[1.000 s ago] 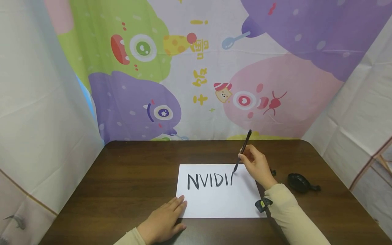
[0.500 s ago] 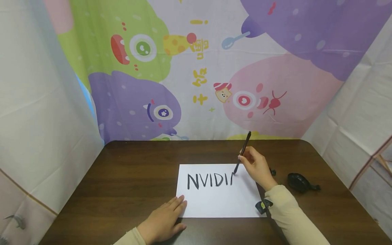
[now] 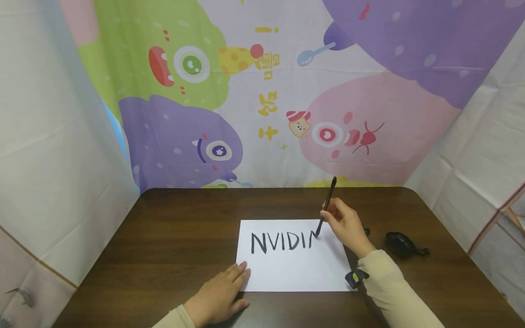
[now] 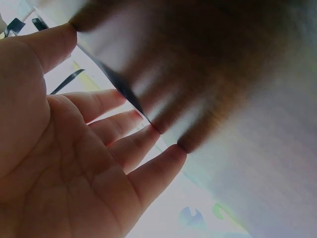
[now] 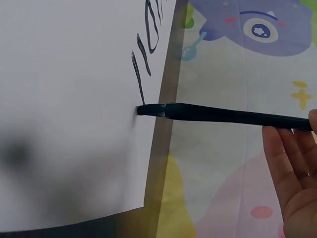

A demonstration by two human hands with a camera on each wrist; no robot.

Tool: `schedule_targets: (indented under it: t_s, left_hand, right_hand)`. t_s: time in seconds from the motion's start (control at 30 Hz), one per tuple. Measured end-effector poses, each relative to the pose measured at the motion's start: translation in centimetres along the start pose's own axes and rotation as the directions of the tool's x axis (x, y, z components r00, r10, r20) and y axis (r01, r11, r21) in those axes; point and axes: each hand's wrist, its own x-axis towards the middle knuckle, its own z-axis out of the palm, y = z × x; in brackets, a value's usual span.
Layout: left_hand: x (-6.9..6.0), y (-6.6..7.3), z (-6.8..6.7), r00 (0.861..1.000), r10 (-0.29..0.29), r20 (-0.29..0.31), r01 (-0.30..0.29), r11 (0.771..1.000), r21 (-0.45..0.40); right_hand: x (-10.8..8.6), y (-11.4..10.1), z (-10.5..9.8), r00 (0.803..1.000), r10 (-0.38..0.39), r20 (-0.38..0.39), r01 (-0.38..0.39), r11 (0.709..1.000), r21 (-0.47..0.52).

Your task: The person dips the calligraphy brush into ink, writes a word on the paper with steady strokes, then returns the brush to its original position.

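A sheet of white paper [image 3: 287, 275] lies on the table, with black brushed letters [image 3: 279, 242] reading NVIDI and a slanted stroke after them. My right hand [image 3: 346, 223] pinches a dark paintbrush [image 3: 329, 196] by its handle. Its bristles touch the paper at the upper right, where a second slanted stroke runs down from the first one's top. In the right wrist view the brush [image 5: 218, 113] meets the sheet with its bristles bent. My left hand [image 3: 221, 291] rests on the paper's lower left corner, fingers extended; the left wrist view shows its palm [image 4: 64, 163].
A black, glossy dish with a short handle [image 3: 399, 244] sits on the brown table [image 3: 184, 228] to the right of the paper. Another small dark object [image 3: 366, 231] is partly hidden behind my right wrist. A cartoon-printed curtain [image 3: 270, 173] hangs behind the table's far edge.
My right hand and the brush have moved slightly down and right, drawing a second slanted stroke down from the top of the last one. My left hand has stayed still.
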Motion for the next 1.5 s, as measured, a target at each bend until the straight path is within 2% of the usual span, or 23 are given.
schedule_targets:
  t_s: [0.33, 0.7, 0.87, 1.17, 1.5]
  left_hand:
    - [0.0, 0.2, -0.1, 1.0, -0.005, 0.013, 0.005, 1.0, 0.01]
    - [0.0, 0.3, -0.3, 1.0, -0.012, 0.018, 0.012, 1.0, 0.016]
    - [0.1, 0.3, -0.2, 1.0, -0.015, 0.021, 0.015, 1.0, 0.006]
    - [0.1, 0.4, -0.1, 1.0, -0.015, 0.021, 0.015, 1.0, 0.005]
    - [0.0, 0.2, -0.3, 1.0, -0.011, 0.015, 0.012, 1.0, -0.007]
  right_hand:
    - [-0.5, -0.2, -0.5, 0.999, -0.041, 0.009, 0.042, 0.997, -0.059]
    - [-1.3, -0.5, -1.2, 0.999, -0.041, 0.022, 0.043, 0.994, -0.099]
    - [-1.7, -0.7, -1.5, 0.998, -0.04, 0.04, 0.044, 0.993, -0.106]
    - [-2.4, -1.1, -1.9, 0.994, -0.094, 0.051, 0.097, 0.992, -0.074]
    - [-2.4, -1.2, -2.3, 0.994, -0.096, 0.043, 0.099, 0.992, -0.079]
